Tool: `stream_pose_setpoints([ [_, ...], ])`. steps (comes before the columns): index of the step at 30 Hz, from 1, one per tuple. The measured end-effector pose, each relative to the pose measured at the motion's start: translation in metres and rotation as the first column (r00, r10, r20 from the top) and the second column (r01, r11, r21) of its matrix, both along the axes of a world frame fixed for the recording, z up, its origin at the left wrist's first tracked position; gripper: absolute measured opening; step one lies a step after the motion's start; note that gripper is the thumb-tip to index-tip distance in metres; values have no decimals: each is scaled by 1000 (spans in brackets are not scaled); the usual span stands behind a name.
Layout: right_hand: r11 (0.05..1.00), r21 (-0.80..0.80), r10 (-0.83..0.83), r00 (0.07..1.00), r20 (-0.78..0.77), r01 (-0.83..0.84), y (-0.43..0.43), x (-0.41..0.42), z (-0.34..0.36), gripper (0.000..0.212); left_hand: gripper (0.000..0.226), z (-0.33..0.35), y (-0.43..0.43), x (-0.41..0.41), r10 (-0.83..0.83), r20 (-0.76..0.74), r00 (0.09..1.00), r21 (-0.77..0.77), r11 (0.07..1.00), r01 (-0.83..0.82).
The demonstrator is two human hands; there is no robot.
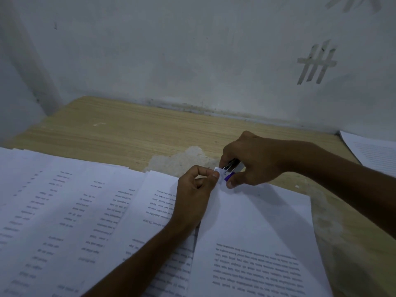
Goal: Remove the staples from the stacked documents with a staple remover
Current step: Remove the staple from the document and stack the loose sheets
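- Both hands, seen from the head camera, met at the far corner of one document [257, 221], just beyond the middle of the surface [128, 129].
- The left hand [192, 189] pinched that corner [218, 175] between thumb and forefinger, its other fingers curled in, and lifted the corner slightly off the sheets below.
- The right hand [252, 161] was curled round the staple remover [232, 169], a small tool with dark metal parts and a purple edge, its tip touching the pinched corner.
- The staple itself was too small to make out, and whether the tool had bitten under it could not be told.
- The document lay partly over more printed papers [64, 200], which spread in overlapping piles to the left.
- Another sheet [375, 153] lay well apart at the right edge, against the wall [171, 50], which carried strips of old tape [315, 63].
- A worn patch [182, 161] showed in the wood just behind the hands.
- Judged from this, the step in hand was working the staple out of this corner, with other piles likely waiting.
- The next move called for a firm hold on the corner while the tool levered or pulled. Too sharp a tug could tear the thin paper.
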State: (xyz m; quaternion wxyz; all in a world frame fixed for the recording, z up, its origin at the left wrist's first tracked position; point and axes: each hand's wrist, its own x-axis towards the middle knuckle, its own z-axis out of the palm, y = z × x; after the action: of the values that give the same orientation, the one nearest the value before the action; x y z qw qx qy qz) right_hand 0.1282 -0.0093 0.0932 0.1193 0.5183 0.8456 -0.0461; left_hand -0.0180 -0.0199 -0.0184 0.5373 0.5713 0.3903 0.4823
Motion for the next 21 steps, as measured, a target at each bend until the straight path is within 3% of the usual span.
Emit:
stream_pose_setpoints([
  [21,991,135,20,1000,23,-23,-3,-1,-14,23,13,1,-1,0,8,-8,1000,55,998,-8],
])
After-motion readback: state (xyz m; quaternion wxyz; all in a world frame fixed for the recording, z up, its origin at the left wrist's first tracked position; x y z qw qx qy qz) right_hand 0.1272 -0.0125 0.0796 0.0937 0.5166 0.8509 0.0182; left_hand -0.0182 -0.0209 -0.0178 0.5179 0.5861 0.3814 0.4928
